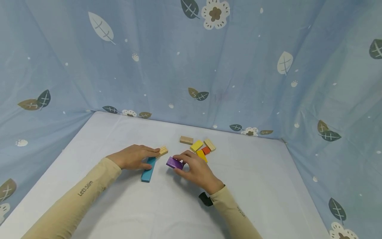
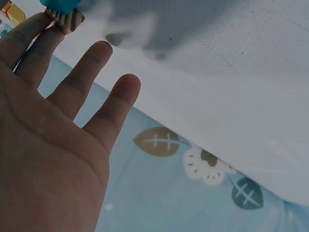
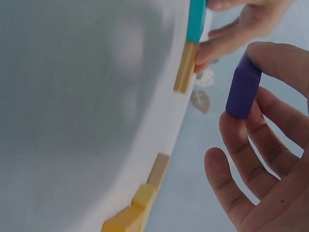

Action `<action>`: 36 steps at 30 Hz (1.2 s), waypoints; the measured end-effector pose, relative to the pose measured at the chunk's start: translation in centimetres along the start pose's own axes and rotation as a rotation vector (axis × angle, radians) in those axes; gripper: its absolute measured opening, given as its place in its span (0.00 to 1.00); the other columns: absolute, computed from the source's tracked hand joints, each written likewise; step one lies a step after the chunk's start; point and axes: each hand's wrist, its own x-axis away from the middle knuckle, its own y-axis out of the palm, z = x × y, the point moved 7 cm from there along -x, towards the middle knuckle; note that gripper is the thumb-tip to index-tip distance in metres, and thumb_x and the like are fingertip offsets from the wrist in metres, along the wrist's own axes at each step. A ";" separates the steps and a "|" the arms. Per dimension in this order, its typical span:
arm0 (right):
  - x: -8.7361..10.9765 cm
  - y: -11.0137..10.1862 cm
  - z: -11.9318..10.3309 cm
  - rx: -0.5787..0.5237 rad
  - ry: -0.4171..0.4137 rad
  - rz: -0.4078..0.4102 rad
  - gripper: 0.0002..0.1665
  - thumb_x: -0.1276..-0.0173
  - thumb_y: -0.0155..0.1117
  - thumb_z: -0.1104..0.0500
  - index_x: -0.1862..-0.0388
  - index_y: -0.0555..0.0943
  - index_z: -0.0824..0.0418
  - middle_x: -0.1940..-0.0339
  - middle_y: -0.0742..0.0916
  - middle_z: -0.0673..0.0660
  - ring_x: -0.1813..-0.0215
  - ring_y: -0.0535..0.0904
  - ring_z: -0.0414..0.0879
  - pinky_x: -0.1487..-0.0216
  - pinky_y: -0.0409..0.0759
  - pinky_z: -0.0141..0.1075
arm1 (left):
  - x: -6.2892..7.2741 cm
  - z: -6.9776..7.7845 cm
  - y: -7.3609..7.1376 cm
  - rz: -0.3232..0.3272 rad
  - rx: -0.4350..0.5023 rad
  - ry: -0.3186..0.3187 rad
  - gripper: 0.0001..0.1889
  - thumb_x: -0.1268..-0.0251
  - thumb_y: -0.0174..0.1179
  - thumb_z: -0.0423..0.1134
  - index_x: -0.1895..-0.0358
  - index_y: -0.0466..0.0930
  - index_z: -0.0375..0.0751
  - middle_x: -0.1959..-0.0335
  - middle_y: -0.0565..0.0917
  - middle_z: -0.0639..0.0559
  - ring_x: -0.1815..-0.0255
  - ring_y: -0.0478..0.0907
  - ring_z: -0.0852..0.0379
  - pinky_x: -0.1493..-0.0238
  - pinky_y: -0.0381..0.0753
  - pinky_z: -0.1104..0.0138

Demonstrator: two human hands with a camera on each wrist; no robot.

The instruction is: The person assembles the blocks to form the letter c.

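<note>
My right hand (image 1: 195,169) holds a purple block (image 1: 174,163) between thumb and fingertips, raised above the white table in the right wrist view. My left hand (image 1: 134,157) reaches over a long blue block (image 1: 148,171), its thumb on the block's side. Its fingertips touch a ridged natural-wood block (image 1: 162,151) that lies end to end with the blue one. In the left wrist view the ring and little fingers (image 2: 126,89) extend straight and apart from the blocks.
Behind the right hand lie two yellow blocks (image 1: 197,145), a small red block (image 1: 206,150) and two plain wood blocks (image 1: 186,140). A black object (image 1: 205,199) shows by the right wrist. A blue patterned curtain (image 1: 167,66) borders the white table (image 1: 253,186).
</note>
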 end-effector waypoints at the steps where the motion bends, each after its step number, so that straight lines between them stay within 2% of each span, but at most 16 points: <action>1: 0.0 0.2 -0.2 -0.006 0.002 -0.005 0.26 0.34 0.74 0.48 0.38 0.83 0.51 0.51 0.83 0.48 0.54 0.79 0.39 0.54 0.82 0.26 | 0.0 0.0 0.0 -0.004 0.001 -0.006 0.33 0.33 0.68 0.49 0.28 0.73 0.43 0.25 0.70 0.47 0.29 0.69 0.40 0.31 0.69 0.43; 13: 0.3 2.1 -2.0 0.016 -0.024 -0.050 0.26 0.33 0.73 0.47 0.38 0.82 0.50 0.51 0.83 0.47 0.53 0.80 0.38 0.50 0.80 0.24 | 0.0 -0.1 0.3 -0.008 0.013 -0.018 0.33 0.33 0.69 0.48 0.27 0.73 0.43 0.25 0.70 0.47 0.29 0.70 0.39 0.32 0.69 0.42; 18: 0.5 3.2 -2.4 0.040 -0.043 -0.104 0.25 0.32 0.72 0.46 0.38 0.83 0.50 0.51 0.83 0.47 0.53 0.79 0.37 0.49 0.79 0.25 | 0.1 -0.3 0.5 -0.009 0.017 -0.027 0.33 0.34 0.69 0.48 0.27 0.73 0.44 0.25 0.70 0.47 0.29 0.70 0.39 0.32 0.69 0.42; 25: 0.3 4.0 -3.0 0.069 -0.060 -0.182 0.25 0.33 0.72 0.45 0.40 0.84 0.51 0.51 0.84 0.47 0.54 0.78 0.36 0.49 0.79 0.26 | 0.0 -0.1 0.3 -0.002 0.020 -0.002 0.33 0.33 0.69 0.48 0.28 0.73 0.42 0.25 0.70 0.47 0.29 0.70 0.39 0.32 0.69 0.42; 36: 0.2 5.0 -4.1 0.053 -0.064 -0.262 0.24 0.35 0.74 0.44 0.43 0.85 0.50 0.55 0.83 0.45 0.61 0.74 0.31 0.60 0.73 0.19 | 0.0 -0.2 0.1 -0.004 0.012 -0.005 0.32 0.33 0.69 0.47 0.28 0.74 0.43 0.26 0.70 0.48 0.29 0.70 0.39 0.32 0.69 0.42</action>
